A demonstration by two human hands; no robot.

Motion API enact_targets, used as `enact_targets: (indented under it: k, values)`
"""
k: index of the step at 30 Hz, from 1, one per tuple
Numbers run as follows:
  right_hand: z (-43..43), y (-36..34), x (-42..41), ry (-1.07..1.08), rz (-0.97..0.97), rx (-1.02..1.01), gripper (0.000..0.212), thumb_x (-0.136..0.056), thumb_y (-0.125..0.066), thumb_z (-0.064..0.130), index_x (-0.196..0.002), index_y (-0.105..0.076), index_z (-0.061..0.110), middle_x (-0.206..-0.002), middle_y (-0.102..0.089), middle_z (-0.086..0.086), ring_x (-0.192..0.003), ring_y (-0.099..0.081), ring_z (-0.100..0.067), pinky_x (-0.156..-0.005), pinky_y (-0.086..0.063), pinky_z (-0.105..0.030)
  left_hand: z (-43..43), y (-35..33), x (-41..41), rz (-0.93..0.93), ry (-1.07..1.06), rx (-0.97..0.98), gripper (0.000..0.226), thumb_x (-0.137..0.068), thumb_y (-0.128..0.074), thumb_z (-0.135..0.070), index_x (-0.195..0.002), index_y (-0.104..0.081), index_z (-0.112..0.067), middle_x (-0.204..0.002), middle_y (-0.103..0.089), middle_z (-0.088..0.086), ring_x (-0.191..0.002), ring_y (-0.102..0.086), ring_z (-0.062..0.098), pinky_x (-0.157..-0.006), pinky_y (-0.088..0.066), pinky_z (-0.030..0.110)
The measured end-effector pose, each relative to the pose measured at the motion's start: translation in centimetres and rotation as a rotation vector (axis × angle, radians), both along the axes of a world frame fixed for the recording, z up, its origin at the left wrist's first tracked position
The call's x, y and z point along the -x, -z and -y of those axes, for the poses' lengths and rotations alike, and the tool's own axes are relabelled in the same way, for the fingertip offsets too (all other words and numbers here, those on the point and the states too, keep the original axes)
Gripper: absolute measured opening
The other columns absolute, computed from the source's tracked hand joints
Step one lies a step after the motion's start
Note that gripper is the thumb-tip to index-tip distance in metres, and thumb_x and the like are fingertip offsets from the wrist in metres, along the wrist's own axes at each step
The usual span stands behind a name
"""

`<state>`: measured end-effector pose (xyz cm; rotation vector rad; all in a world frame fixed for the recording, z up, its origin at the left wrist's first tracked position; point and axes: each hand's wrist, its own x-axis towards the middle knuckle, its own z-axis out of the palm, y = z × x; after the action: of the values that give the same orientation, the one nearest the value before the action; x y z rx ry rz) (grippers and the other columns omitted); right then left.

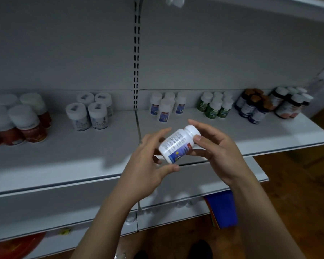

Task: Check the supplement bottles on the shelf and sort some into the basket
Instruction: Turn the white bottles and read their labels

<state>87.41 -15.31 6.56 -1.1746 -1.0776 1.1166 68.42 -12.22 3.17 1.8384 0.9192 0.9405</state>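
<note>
While the left hand (pixel 148 165) cradled the base of the white supplement bottle (pixel 177 144) between thumb and curled fingers, the right hand (pixel 215 150) pinched its cap end, holding it tilted, label up, in front of the shelf (pixel 101 146) edge. To check it well, I thought, the bottle wanted turning slowly, print toward the eyes, in that dim light. Its blue-labelled siblings (pixel 164 107) stood behind; a red rim (pixel 17 245) low on the left might have been the basket.
</note>
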Motion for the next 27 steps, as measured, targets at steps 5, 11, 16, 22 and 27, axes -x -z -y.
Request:
enact_targets:
  k: [5,11,16,22,27]
  values:
    - [0.3,0.5,-1.4,0.015,0.014,-0.001,0.038,-0.089,-0.055,0.001,-0.124,-0.061,0.014,-0.105,-0.072,-0.001,-0.094,-0.068,-0.016,-0.078,-0.056,-0.029,0.0,0.0,-0.8,-0.032,-0.023,0.03,0.08,-0.075,-0.082,-0.027,-0.126,-0.028,-0.059,-0.115,-0.055,-0.024,-0.097,-0.057,0.0,-0.077,-0.045,0.011]
    - [-0.1,1.1,-2.0,-0.027,-0.04,-0.016,0.046,-0.081,-0.059,0.008,-0.127,-0.058,0.015,-0.111,-0.072,-0.001,-0.097,-0.068,-0.015,-0.08,-0.055,-0.028,0.1,0.2,-1.3,-0.002,0.017,0.016,0.055,-0.087,-0.07,-0.02,-0.122,-0.04,-0.048,-0.115,-0.057,-0.024,-0.097,-0.061,0.003,-0.074,-0.048,0.015]
    - [-0.5,1.2,-2.7,-0.041,-0.058,-0.03,0.046,-0.081,-0.059,0.008,-0.127,-0.057,0.014,-0.101,-0.073,-0.001,-0.092,-0.068,-0.016,-0.08,-0.055,-0.029,-0.1,0.1,-2.1,0.013,0.019,-0.021,0.048,-0.09,-0.06,-0.024,-0.125,-0.037,-0.047,-0.125,-0.049,-0.017,-0.097,-0.062,0.006,-0.074,-0.048,0.012]
    - [-0.2,1.3,-4.2,-0.004,-0.097,-0.036,0.044,-0.084,-0.058,0.004,-0.127,-0.057,0.011,-0.1,-0.072,-0.001,-0.089,-0.069,-0.016,-0.076,-0.055,-0.027,-0.3,-0.3,-3.8,-0.029,0.064,-0.07,0.038,-0.096,-0.054,-0.026,-0.129,-0.044,-0.042,-0.124,-0.051,-0.01,-0.101,-0.061,0.007,-0.074,-0.046,0.011]
    - [0.2,1.0,-6.2,0.03,-0.104,-0.025,0.044,-0.085,-0.057,0.004,-0.128,-0.057,0.01,-0.105,-0.069,-0.004,-0.091,-0.068,-0.017,-0.075,-0.055,-0.026,-0.1,-0.7,-6.0,-0.064,0.075,-0.061,0.043,-0.092,-0.063,-0.03,-0.128,-0.045,-0.046,-0.121,-0.051,-0.014,-0.1,-0.06,0.006,-0.074,-0.047,0.012]
